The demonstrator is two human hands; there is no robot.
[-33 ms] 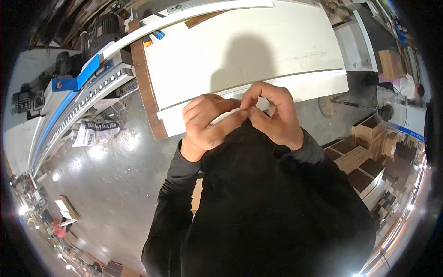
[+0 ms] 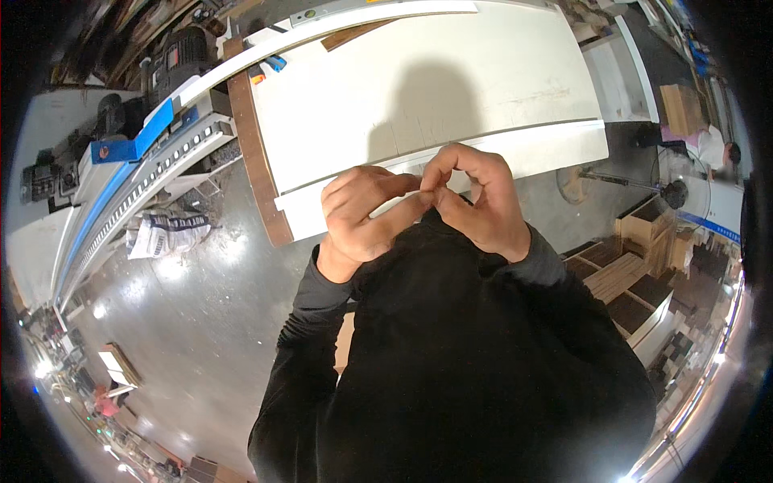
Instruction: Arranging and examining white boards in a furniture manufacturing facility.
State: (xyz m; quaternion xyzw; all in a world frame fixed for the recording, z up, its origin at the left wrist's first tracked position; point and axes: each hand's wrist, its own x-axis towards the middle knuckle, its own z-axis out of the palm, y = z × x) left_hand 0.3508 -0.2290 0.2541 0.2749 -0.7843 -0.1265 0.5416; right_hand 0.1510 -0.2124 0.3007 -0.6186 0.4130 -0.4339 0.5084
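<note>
Close in front of my chest, my left hand (image 2: pixel 361 211) and my right hand (image 2: pixel 477 197) meet fingertip to fingertip. Thumb and forefinger are pinched together on each hand. Whatever lies between the tips is too small or too hidden to make out. Beneath and beyond them is the white worktable (image 2: pixel 346 113), with a long white strip (image 2: pixel 547 141) lying along its near edge. The shadow of my head falls on the tabletop.
A blue and orange tool (image 2: pixel 275 62) lies at the table's far left corner. Another long white strip (image 2: pixel 354 19) runs along the far edge, beside a spirit level (image 2: pixel 310 14). Machinery with a blue rail (image 2: pixel 105 193) stands left, wooden cabinets (image 2: pixel 644 229) right. A person (image 2: pixel 717 149) is at far right.
</note>
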